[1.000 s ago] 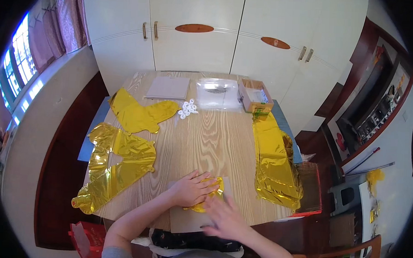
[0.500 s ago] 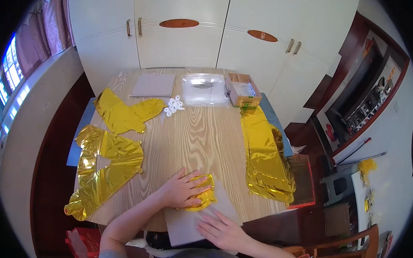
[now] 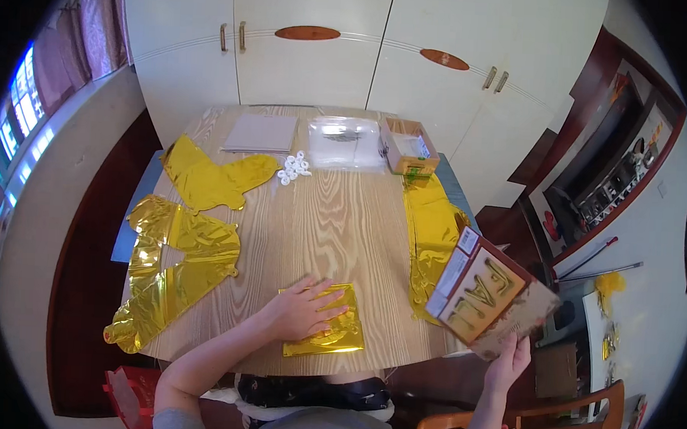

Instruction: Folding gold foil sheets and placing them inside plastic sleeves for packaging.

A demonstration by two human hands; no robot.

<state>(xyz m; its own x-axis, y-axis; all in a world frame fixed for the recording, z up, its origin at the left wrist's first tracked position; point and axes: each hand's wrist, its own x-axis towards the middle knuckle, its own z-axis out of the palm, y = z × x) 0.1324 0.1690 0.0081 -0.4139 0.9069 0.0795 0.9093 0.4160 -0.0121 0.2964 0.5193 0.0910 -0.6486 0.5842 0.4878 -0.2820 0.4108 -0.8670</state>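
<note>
My left hand (image 3: 302, 314) lies flat, fingers apart, on a folded gold foil balloon (image 3: 347, 339) near the table's front edge. My right hand (image 3: 510, 364) grips the lower corner of a printed card (image 3: 478, 291) between thumb and fingers. Gold balloon letters are pictured on the card, which is tilted in the air over the right edge of the table. Spread on the left side are two flat gold foil balloons, one farther back (image 3: 215, 180) and one nearer (image 3: 184, 265). A stack of gold foil (image 3: 430, 241) is partly hidden behind the card.
Along the back of the table (image 3: 335, 237) are grey cardboard sheets (image 3: 261, 133), clear plastic bags (image 3: 346, 146) and an open cardboard box (image 3: 410, 147). Small white rolls (image 3: 293, 169) sit in front of them. A wooden chair (image 3: 572, 420) stands to the right, a red bag (image 3: 131, 397) at lower left.
My right hand has lifted the card off the front of the table and carried it right, its printed side now showing. The left hand stays on the foil, now lying flatter and wider.
</note>
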